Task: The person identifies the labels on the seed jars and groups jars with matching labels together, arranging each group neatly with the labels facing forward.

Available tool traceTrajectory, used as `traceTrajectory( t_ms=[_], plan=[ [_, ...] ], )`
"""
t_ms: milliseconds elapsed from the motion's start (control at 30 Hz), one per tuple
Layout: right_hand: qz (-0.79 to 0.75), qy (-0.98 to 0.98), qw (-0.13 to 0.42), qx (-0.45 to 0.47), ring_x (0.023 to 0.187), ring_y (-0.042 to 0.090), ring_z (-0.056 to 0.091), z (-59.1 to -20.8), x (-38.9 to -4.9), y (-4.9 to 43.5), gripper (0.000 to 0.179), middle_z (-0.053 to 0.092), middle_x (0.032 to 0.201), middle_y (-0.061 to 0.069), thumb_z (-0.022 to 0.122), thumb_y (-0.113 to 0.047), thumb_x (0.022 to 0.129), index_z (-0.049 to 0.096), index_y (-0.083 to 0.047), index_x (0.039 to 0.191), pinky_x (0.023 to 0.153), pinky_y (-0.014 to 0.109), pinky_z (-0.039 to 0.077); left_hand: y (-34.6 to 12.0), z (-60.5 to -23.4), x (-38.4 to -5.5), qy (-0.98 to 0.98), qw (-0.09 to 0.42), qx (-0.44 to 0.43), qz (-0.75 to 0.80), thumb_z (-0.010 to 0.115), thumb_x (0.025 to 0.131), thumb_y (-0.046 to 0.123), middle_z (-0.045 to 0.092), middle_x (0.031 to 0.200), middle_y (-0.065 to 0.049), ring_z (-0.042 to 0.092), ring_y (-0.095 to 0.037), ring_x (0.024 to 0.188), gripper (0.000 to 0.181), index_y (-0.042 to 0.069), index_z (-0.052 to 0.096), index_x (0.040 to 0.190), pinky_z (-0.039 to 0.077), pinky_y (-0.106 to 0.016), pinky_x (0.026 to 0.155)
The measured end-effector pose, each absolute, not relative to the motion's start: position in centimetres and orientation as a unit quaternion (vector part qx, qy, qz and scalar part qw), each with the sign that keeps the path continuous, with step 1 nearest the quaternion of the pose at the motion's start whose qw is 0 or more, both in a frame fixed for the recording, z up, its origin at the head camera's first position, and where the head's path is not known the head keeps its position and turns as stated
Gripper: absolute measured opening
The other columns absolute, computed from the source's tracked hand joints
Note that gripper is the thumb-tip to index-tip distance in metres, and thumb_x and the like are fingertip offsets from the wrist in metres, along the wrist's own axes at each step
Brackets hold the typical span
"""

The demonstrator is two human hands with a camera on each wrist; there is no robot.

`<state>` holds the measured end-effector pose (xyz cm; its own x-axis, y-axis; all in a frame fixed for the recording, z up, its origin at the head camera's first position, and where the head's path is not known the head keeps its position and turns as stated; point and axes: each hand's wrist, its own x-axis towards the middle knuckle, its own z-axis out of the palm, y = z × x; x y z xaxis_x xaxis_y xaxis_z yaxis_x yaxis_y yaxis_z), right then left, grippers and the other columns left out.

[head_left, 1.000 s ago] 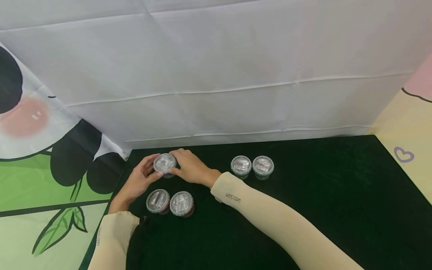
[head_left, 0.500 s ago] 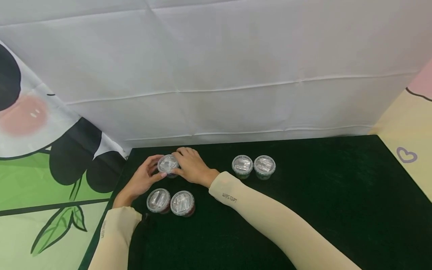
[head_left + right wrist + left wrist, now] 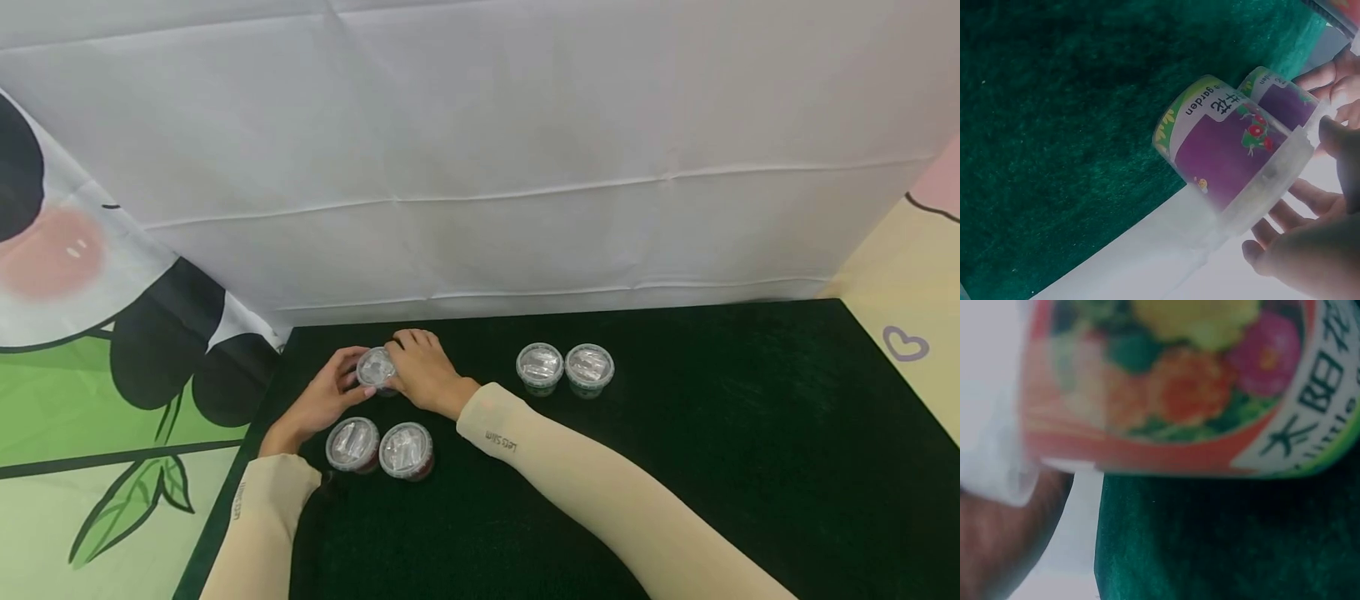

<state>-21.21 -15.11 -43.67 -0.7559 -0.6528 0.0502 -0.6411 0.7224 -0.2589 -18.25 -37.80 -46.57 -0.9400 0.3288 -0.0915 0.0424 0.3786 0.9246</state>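
In the head view, my left hand point(image 3: 330, 392) curls its fingers and thumb round a clear-lidded plastic cup point(image 3: 375, 367) near the table's back left. My right hand point(image 3: 427, 372) lies right beside it. The right wrist view shows two purple-labelled cups side by side. My right fingers point(image 3: 1310, 200) hold the nearer purple cup point(image 3: 1229, 137) at its lid; from above this hand hides it. Left-hand fingers touch the farther purple cup point(image 3: 1285, 97). Close to the left wrist camera is a red-labelled cup point(image 3: 1179, 394) with a flower picture.
Two lidded red cups, left point(image 3: 352, 445) and right point(image 3: 406, 451), stand in front of the hands. Another pair, a left cup point(image 3: 540, 367) and a right cup point(image 3: 589, 368), stands farther right. A dark green cloth point(image 3: 675, 450) covers the table; a white curtain point(image 3: 480, 167) hangs behind.
The cup at my left hand has slid slightly to the right, with that hand following, and now sits partly under the right hand's fingers. The other visible cups have stayed put.
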Motion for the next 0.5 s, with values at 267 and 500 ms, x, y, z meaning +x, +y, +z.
traceTrajectory(
  t_ms=[267, 500],
  plan=[
    [-0.119, 0.937, 0.029, -0.328, 0.152, 0.028, 0.038, -43.48, -20.91, -15.22, 0.060, 0.047, 0.159, 0.010, 0.060, -0.043, 0.108, 0.049, -0.010, 0.156, 0.129, 0.045, 0.026, -37.29, -46.62, -18.49, 0.821, 0.134, 0.120, 0.542, 0.060, 0.105, -0.004, 0.035, 0.159, -0.034, 0.050, -0.034, 0.143, 0.065, -0.005, 0.023, 0.158, 0.054, -0.018, 0.098],
    [-0.144, 0.938, 0.026, -0.314, 0.154, 0.028, 0.036, -43.96, -20.65, -14.82, 0.063, 0.044, 0.163, 0.011, 0.058, -0.042, 0.109, 0.044, -0.009, 0.160, 0.129, 0.046, 0.025, -37.27, -46.43, -17.93, 0.865, 0.109, 0.106, 0.478, 0.060, 0.107, 0.004, 0.019, 0.170, -0.031, 0.021, -0.052, 0.156, 0.071, -0.002, 0.017, 0.164, 0.030, -0.061, 0.121]
  ],
)
